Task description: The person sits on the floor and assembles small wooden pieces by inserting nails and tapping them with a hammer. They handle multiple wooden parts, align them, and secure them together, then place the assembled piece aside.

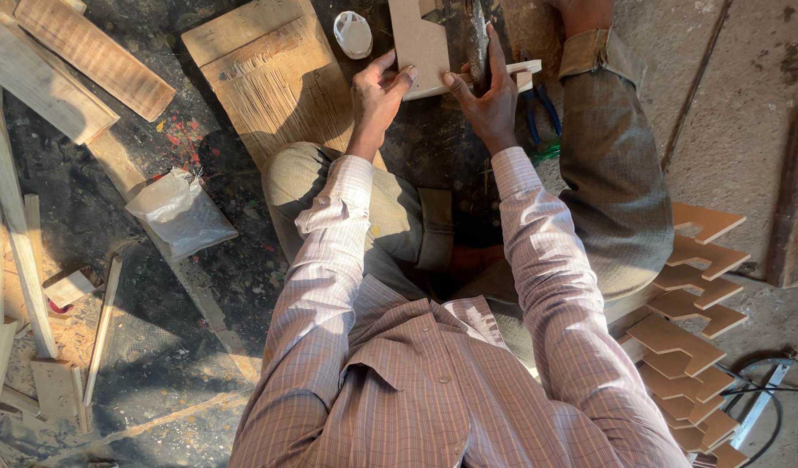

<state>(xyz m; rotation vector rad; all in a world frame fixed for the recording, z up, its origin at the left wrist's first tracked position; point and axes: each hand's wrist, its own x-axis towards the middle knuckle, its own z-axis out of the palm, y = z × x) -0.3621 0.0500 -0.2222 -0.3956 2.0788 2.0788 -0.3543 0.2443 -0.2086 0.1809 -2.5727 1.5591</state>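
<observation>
I see a pale, flat cut board piece [420, 43] with a stepped, notched outline, held level above the dark floor [156, 347], its near edge pinched from both sides.

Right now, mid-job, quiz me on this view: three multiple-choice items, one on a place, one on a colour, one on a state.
1. Where does the stack of cut boards lie?
A. by the person's right side
B. by the left side
C. on the lap

2. What colour is the small lid?
A. red
B. white
C. black

3. How is the notched board held?
A. left hand alone
B. lying free
C. both hands, right hand included

Key: 1 A, it sits past the right sleeve; 2 B, it shows pale white; 3 C, fingers of both hands grip its lower edge.
</observation>
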